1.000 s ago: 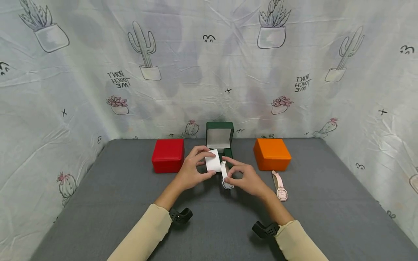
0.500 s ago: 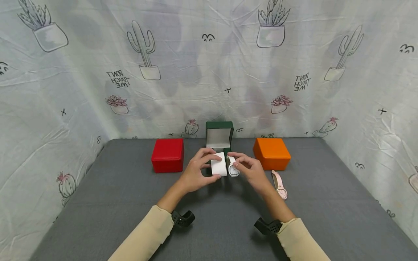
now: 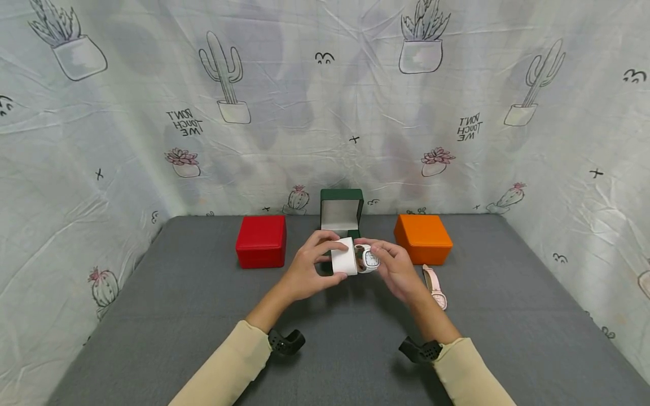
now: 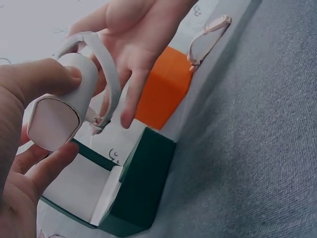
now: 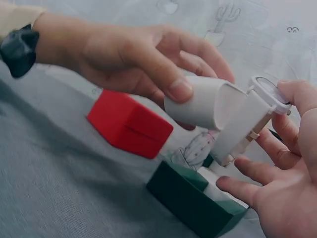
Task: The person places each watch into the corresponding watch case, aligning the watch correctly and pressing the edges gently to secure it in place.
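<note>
Gripping cushion [image 3: 343,259] in left hand [image 3: 307,269]; in right hand [image 3: 395,270], pinching watch [image 3: 371,259] just beside it, toward table's far edge [image 3: 213,221]. On backdrop [image 3: 284,141], reversed: "DON'T TOUCH ME".

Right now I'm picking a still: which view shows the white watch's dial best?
The head view: the white watch's dial faces the camera, though small. The right wrist shows it slanted; the left wrist, only the strap.

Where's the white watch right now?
In the head view, the white watch is near the middle, pinched in the right hand, just right of the white watch cushion that the left hand grips.
</note>
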A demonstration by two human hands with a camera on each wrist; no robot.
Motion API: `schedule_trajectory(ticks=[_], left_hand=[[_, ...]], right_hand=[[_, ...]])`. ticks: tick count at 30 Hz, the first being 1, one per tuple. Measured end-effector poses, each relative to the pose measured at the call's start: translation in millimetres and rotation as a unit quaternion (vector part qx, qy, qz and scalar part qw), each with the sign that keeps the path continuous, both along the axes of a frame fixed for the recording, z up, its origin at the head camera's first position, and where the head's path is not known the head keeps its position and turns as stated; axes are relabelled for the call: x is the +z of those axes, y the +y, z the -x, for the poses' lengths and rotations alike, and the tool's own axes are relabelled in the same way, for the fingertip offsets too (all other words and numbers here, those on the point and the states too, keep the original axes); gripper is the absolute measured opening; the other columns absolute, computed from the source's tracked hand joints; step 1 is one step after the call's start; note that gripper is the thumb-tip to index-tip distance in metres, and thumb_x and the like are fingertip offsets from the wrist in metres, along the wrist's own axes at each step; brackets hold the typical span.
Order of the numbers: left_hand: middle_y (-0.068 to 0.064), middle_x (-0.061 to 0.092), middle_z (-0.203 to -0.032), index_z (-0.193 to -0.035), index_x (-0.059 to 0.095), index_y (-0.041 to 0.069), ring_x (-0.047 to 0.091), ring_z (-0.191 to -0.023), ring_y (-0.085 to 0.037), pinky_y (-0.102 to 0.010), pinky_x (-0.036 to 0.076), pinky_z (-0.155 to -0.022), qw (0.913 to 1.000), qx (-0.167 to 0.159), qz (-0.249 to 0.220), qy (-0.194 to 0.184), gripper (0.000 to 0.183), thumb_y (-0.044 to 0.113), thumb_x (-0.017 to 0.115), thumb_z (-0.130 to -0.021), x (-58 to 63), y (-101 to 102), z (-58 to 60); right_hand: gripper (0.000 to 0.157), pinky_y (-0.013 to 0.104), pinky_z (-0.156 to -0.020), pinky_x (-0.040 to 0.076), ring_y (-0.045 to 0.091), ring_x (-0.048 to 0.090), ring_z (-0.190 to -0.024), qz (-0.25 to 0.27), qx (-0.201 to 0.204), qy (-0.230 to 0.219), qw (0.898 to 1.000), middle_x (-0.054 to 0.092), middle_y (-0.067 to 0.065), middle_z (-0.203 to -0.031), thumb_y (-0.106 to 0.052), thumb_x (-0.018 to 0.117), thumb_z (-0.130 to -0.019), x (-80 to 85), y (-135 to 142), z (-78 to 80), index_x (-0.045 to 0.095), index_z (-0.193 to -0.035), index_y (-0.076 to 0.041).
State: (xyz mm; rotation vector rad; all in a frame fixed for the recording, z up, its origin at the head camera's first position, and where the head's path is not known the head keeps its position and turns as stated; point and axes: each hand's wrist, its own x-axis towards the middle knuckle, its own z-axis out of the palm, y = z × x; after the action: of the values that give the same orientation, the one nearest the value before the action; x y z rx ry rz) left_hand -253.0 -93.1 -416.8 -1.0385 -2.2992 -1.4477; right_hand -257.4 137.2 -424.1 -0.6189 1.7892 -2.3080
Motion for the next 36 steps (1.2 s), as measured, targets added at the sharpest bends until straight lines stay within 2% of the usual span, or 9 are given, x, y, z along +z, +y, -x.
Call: schedule_trajectory(ticks=[3,7,12,15,18,21,27,32,36], left_hand=[[-0.010,0.047,-0.132,-0.119,0.064,0.018,0.048,-0.121,-0.021,-0.047,0.058,-0.084,1.0000,-0.004,-0.007,-0.005,0.046,0.012,0.081,-0.077,0.1,1.2,-0.9],[-0.008,0.048,-0.133,-0.118,0.064,0.018,0.049,-0.121,-0.020,-0.047,0.058,-0.084,0.9997,-0.012,-0.020,-0.012,0.046,0.011,0.081,-0.076,0.5,3.7,-2.0],[-0.009,0.047,-0.133,-0.117,0.064,0.013,0.049,-0.122,-0.023,-0.048,0.057,-0.085,0.9994,-0.007,-0.018,-0.029,0.048,0.006,0.082,-0.074,2.4,7.1,-5.1],[-0.013,0.047,-0.133,-0.117,0.063,0.008,0.048,-0.122,-0.026,-0.050,0.056,-0.086,0.9992,-0.001,-0.014,-0.039,0.048,0.002,0.082,-0.073,2.6,7.8,-5.8],[-0.017,0.047,-0.132,-0.117,0.063,0.006,0.047,-0.122,-0.029,-0.052,0.055,-0.086,0.9989,-0.004,-0.010,-0.046,0.048,-0.001,0.081,-0.073,3.2,7.7,-6.3],[-0.013,0.047,-0.133,-0.118,0.063,0.010,0.048,-0.122,-0.026,-0.050,0.056,-0.086,0.9985,-0.016,-0.007,-0.052,0.048,0.003,0.081,-0.074,2.5,6.8,-5.6],[-0.002,0.048,-0.133,-0.119,0.063,0.019,0.051,-0.120,-0.019,-0.045,0.058,-0.085,0.9971,-0.048,-0.001,-0.059,0.045,0.014,0.081,-0.078,2.0,5.5,-5.7],[-0.008,0.048,-0.133,-0.120,0.063,0.013,0.050,-0.121,-0.023,-0.044,0.057,-0.086,0.9981,-0.041,0.001,-0.046,0.046,0.011,0.081,-0.077,5.9,7.2,-9.2],[-0.008,0.047,-0.133,-0.119,0.064,0.015,0.051,-0.121,-0.022,-0.045,0.057,-0.086,0.9995,-0.030,0.000,-0.010,0.047,0.011,0.082,-0.076,2.9,7.0,-6.0]], right_hand=[[0.027,0.029,-0.094,0.053,0.019,0.054,-0.121,0.025,0.017,-0.020,0.999,0.053,0.005,-0.138,-0.016,0.043,-0.103,1.1,-1.4,-1.2,0.067,-0.105,-0.003],[0.032,0.030,-0.097,0.051,0.015,0.052,-0.125,0.052,0.042,-0.042,0.997,0.033,0.012,-0.156,-0.014,0.038,-0.105,2.2,-2.9,-2.7,0.064,-0.121,-0.005],[0.034,0.028,-0.102,0.048,0.014,0.051,-0.129,0.056,0.046,-0.043,0.996,0.023,0.017,-0.160,-0.014,0.040,-0.104,3.0,-3.6,-3.4,0.059,-0.130,-0.001],[0.042,0.026,-0.106,0.044,0.017,0.049,-0.132,0.053,0.034,-0.031,0.998,0.024,0.019,-0.159,-0.016,0.041,-0.104,3.1,-3.3,-3.1,0.048,-0.134,0.013],[0.049,0.025,-0.108,0.042,0.020,0.047,-0.134,0.052,0.033,-0.024,0.998,0.024,0.021,-0.158,-0.019,0.039,-0.105,3.5,-2.7,-3.0,0.038,-0.136,0.019],[0.047,0.024,-0.107,0.043,0.019,0.048,-0.134,0.053,0.039,-0.029,0.997,0.026,0.021,-0.157,-0.020,0.039,-0.105,3.8,-2.4,-3.1,0.043,-0.135,0.016],[0.034,0.026,-0.104,0.045,0.011,0.050,-0.132,0.047,0.063,-0.039,0.996,0.034,0.016,-0.155,-0.019,0.041,-0.104,5.2,-3.7,-4.3,0.067,-0.121,-0.005],[0.033,0.025,-0.101,0.048,0.012,0.053,-0.127,0.046,0.044,-0.044,0.997,0.046,0.011,-0.149,-0.021,0.042,-0.104,6.0,-5.0,-4.8,0.068,-0.116,-0.006],[0.038,0.023,-0.094,0.051,0.009,0.058,-0.118,0.039,0.009,-0.070,0.997,0.060,0.000,-0.134,-0.025,0.045,-0.103,5.8,-5.5,-3.0,0.061,-0.124,0.002]])
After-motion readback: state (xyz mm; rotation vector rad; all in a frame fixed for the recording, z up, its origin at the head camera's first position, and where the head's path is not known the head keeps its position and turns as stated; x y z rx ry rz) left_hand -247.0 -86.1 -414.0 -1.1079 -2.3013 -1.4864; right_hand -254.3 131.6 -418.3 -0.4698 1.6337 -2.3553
